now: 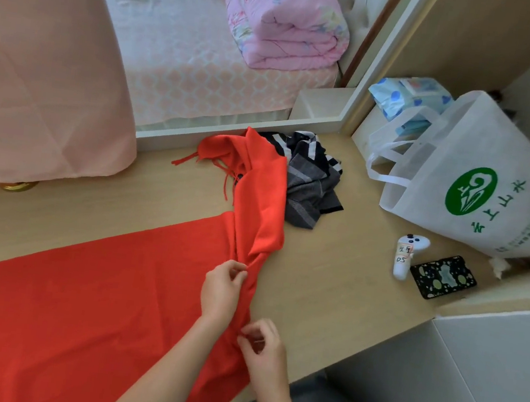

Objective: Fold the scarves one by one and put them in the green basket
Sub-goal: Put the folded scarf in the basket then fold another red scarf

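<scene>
Left hand (220,295), right hand (265,346) pinch red scarf (97,297) — blue packet (412,125) in white bag (506,155).

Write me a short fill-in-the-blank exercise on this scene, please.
1. The left hand and the right hand both pinch the plain scarf, whose colour is ____.
2. The white bag bears a ____ logo.
3. Counting the striped scarf, the scarves in view number ____.
Missing words: red; green; two.
</scene>
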Available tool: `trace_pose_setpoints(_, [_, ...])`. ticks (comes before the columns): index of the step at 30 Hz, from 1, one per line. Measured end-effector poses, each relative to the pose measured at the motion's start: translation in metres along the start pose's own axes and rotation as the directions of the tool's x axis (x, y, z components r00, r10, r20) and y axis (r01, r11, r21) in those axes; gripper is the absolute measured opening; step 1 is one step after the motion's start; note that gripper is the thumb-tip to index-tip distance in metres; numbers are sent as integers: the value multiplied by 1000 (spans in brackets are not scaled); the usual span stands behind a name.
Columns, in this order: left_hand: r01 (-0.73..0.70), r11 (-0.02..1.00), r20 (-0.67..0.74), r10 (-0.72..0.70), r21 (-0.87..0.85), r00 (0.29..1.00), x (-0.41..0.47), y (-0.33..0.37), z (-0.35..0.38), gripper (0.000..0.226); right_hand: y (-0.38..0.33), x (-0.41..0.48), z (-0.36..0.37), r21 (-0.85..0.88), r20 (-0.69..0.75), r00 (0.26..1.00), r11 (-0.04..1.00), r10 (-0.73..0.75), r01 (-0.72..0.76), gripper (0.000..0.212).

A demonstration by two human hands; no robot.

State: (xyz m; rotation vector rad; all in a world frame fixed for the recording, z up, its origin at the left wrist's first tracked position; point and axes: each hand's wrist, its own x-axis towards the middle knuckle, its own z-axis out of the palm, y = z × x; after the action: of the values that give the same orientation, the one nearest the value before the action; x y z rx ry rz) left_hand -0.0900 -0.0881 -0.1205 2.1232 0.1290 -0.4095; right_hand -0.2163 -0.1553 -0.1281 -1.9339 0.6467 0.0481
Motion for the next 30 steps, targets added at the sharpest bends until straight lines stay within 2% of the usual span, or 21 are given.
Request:
trace_pose_setpoints(2, [70, 987, -61, -79, -144, 995, 8, -8, -5, 6, -1, 9, -9, 266, -24, 984, 950, 175, -162, 15])
trace_pose_setpoints(4, [136, 950, -53, -157, -282, 986, 11, -17, -13, 7, -3, 24, -19, 517, -6, 931, 798, 365, -309, 4])
trace_pose_setpoints(6, [197, 897, 24, -204, -396, 979, 9, -22, -22, 12, -9, 46, -29, 611, 46, 897, 698, 440, -374, 7])
trace_pose_setpoints(10, [279, 824, 140, -242, -492, 960, -9, -27, -39, 12, -35, 105, -31, 694, 128, 904, 614, 409, -376, 14])
trace_pose_setpoints(14, [288, 821, 135, -254, -493, 958, -26, -39, -53, 11, -68, 155, -8, 608, 207, 921, 694, 331, -386, 25])
trace_pose_setpoints(17, [304, 809, 119, -283, -504, 952, -34, -52, -61, 11, -76, 170, 27, 448, 258, 908, 792, 331, -416, 25])
trace_pose_setpoints(20, [328, 787, 120, -313, -522, 942, -37, -62, -68, 11, -73, 169, 64, 314, 134, 934, 880, 331, -356, 33])
trace_pose_setpoints(24, [358, 750, 132, -345, -557, 929, -39, -68, -76, 11, -87, 156, 73, 422, -76, 941, 866, 330, -269, 14])
trace_pose_setpoints(27, [370, 759, 119, -366, -536, 923, -34, -74, -79, 10, -100, 143, 53, 435, -298, 928, 897, 222, -75, 7])
trace_pose_setpoints(30, [324, 819, 112, -309, -473, 944, -27, -70, -79, 10, -105, 118, 19, 350, -455, 888, 930, 64, 113, 5])
